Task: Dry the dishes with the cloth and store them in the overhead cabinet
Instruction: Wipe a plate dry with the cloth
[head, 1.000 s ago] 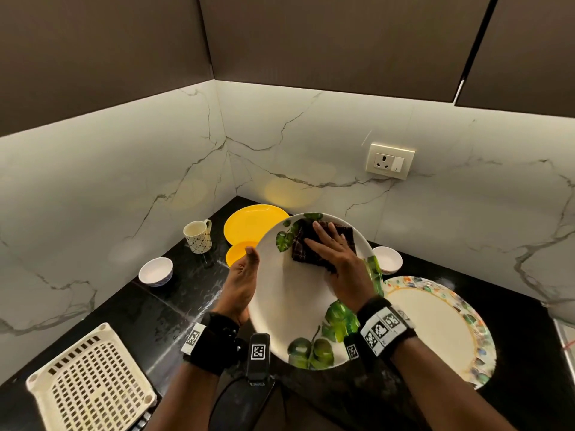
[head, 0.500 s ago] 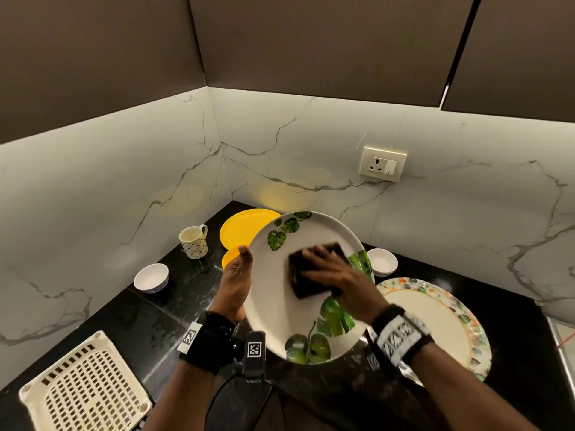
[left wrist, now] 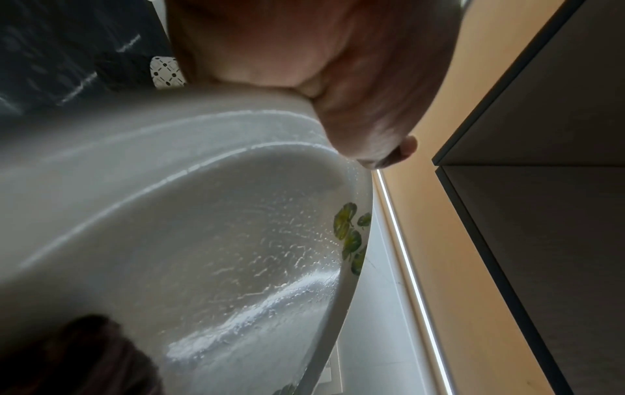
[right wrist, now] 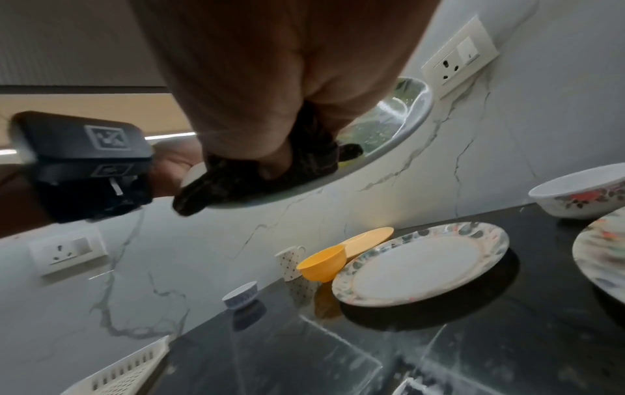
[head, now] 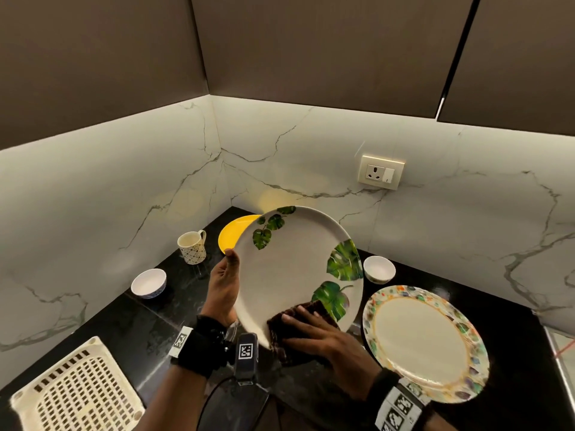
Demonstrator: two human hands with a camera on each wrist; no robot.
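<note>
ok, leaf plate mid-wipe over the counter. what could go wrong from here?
1. Slip: the left hand holds the leaf plate tilted by its rim alone, and the left wrist view shows droplets on its face. The right hand pressing the dark cloth at the opposite low edge could lever it loose.
2. A drop would likely hit the floral-rim plate or small white bowl close below.
3. Storing now may put it away wet.
</note>
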